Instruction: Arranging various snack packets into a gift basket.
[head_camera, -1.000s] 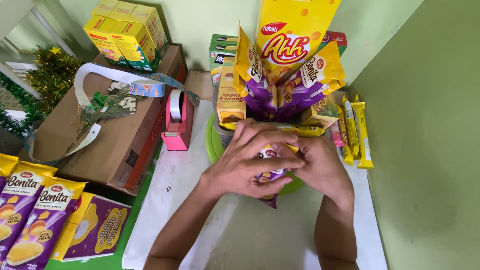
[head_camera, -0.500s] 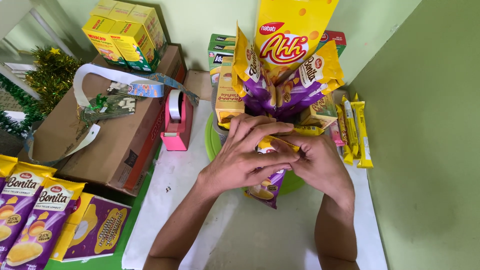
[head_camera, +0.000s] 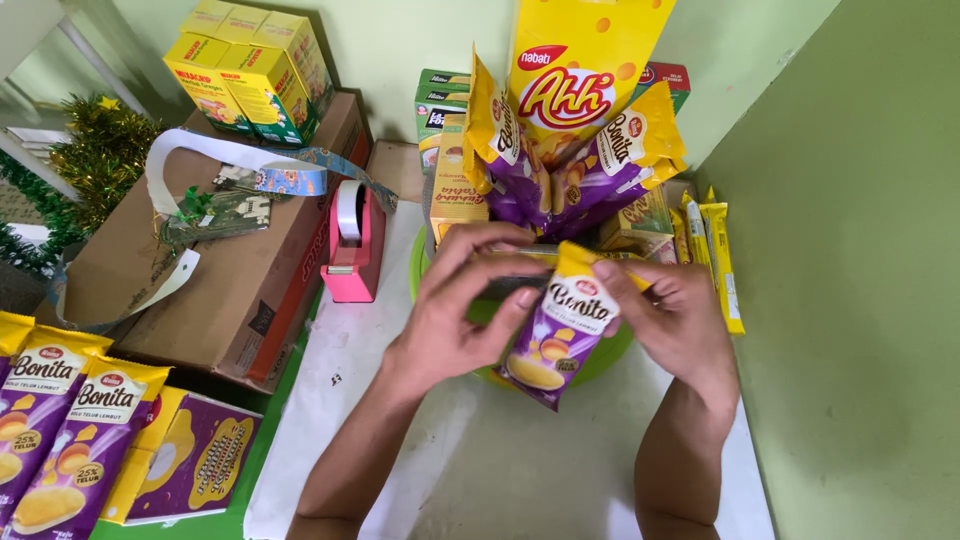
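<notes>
My left hand (head_camera: 462, 300) and my right hand (head_camera: 672, 318) together hold a purple and yellow snack packet (head_camera: 562, 330), tilted, just in front of a green round basket (head_camera: 598, 362). My left fingers pinch its upper left edge and my right thumb presses its top right corner. Behind it, in the basket, stands an upright bunch of snack packs: a tall yellow bag (head_camera: 580, 80) with purple and yellow packets (head_camera: 505, 150) fanned around it.
A pink tape dispenser (head_camera: 352, 240) stands left of the basket. A cardboard box (head_camera: 215, 290) with ribbon and yellow cartons (head_camera: 250, 70) lies farther left. More purple packets (head_camera: 60, 420) lie at bottom left, yellow bars (head_camera: 715, 250) at right by the green wall.
My hands have lifted and turned the purple packet, so its front now faces the camera; before, it was mostly covered under my fingers, low by the basket.
</notes>
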